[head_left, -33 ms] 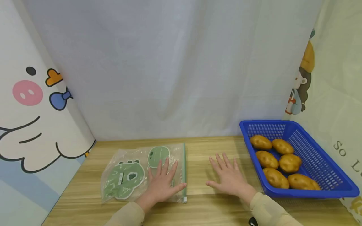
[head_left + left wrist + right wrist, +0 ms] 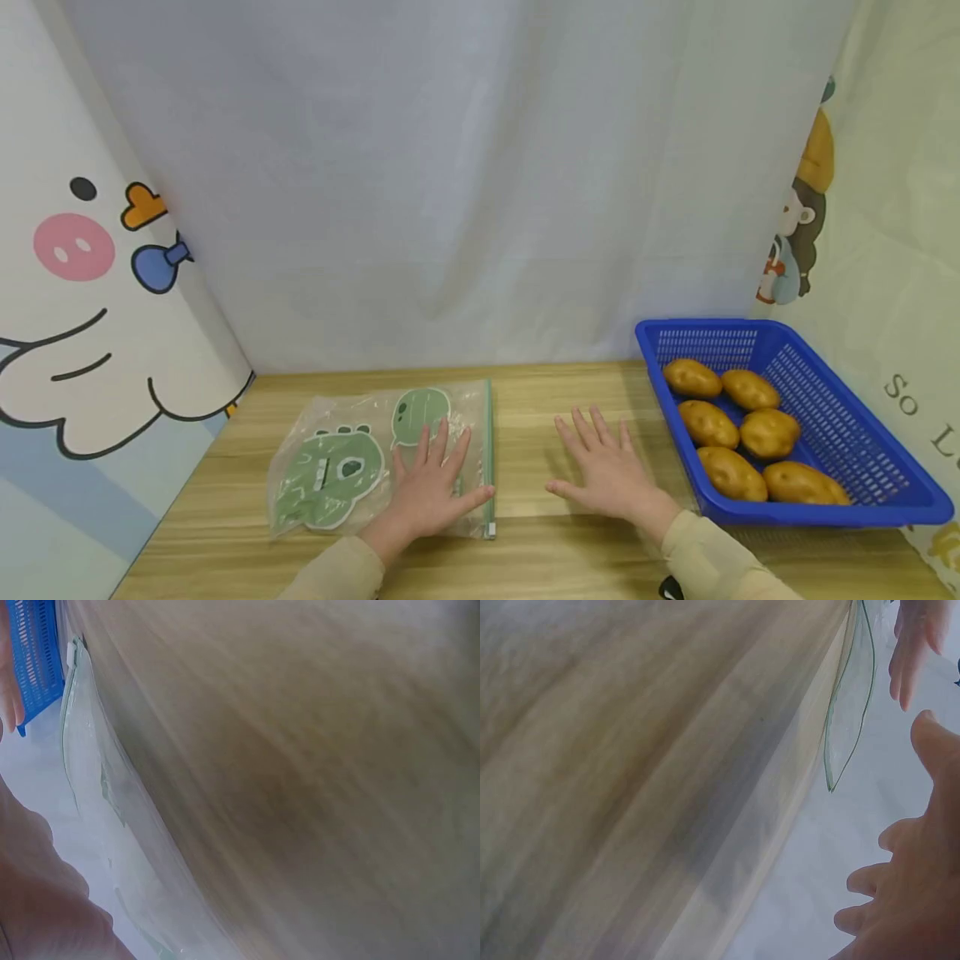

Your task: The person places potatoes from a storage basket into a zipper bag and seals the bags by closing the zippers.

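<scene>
A clear zip bag (image 2: 471,417) with green cartoon prints lies flat on the wooden table, its green zip edge on the right. My left hand (image 2: 431,492) is spread palm down above the bag's right part, holding nothing; in the right wrist view a gap shows between its fingers and the bag. To the right of the bag, my right hand (image 2: 611,475) is also spread over the table with nothing in it. Beyond it stands a blue plastic basket (image 2: 847,417) holding several potatoes (image 2: 768,433). Parts of the bag are hidden under the left hand.
The wooden table (image 2: 525,558) reaches back to a pale grey curtain (image 2: 450,208). Printed cloths hang on both sides, a cartoon one (image 2: 112,333) at left and a cream one (image 2: 900,250) behind the basket. A small black object (image 2: 671,588) shows beside the right sleeve.
</scene>
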`<state>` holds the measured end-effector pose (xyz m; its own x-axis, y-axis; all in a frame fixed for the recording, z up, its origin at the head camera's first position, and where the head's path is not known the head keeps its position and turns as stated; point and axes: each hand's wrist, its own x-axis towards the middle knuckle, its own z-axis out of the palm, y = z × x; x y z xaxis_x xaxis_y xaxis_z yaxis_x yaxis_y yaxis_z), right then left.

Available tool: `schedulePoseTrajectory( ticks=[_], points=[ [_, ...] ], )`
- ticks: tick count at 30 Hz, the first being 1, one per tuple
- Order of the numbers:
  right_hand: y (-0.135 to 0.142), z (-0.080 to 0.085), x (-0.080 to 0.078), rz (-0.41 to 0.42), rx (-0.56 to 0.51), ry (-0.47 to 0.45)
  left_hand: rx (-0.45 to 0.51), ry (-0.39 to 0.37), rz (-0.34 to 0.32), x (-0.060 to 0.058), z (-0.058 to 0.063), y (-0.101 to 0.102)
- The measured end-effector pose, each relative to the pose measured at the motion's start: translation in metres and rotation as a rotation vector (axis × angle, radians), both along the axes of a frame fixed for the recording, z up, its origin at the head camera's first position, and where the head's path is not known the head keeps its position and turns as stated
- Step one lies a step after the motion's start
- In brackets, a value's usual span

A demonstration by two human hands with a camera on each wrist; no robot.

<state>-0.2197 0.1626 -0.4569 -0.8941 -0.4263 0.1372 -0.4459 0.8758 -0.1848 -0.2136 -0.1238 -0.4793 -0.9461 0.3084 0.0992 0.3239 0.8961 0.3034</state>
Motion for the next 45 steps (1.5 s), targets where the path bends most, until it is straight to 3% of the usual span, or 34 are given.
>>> schedulePoseTrajectory(
  ticks=[13, 23, 27, 33, 45],
  points=[
    [-0.002, 0.001, -0.002, 0.008, -0.015, 0.038, -0.008, -0.023, 0.035, -0.003, 0.003, -0.001],
    [-0.006, 0.010, -0.005, 0.003, -0.025, 0.119, 0.007, 0.066, 0.059, -0.003, 0.011, 0.004],
    [-0.006, 0.014, -0.004, -0.011, -0.073, 0.134, 0.022, 0.116, 0.062, -0.005, 0.011, 0.008],
    [-0.003, 0.011, -0.007, -0.043, -0.156, 0.127, 0.021, 0.134, 0.074, -0.010, 0.010, 0.018],
    [-0.006, -0.004, -0.014, -0.101, -0.407, 0.031, 0.042, 0.082, 0.043, -0.022, -0.001, 0.038]
  ],
)
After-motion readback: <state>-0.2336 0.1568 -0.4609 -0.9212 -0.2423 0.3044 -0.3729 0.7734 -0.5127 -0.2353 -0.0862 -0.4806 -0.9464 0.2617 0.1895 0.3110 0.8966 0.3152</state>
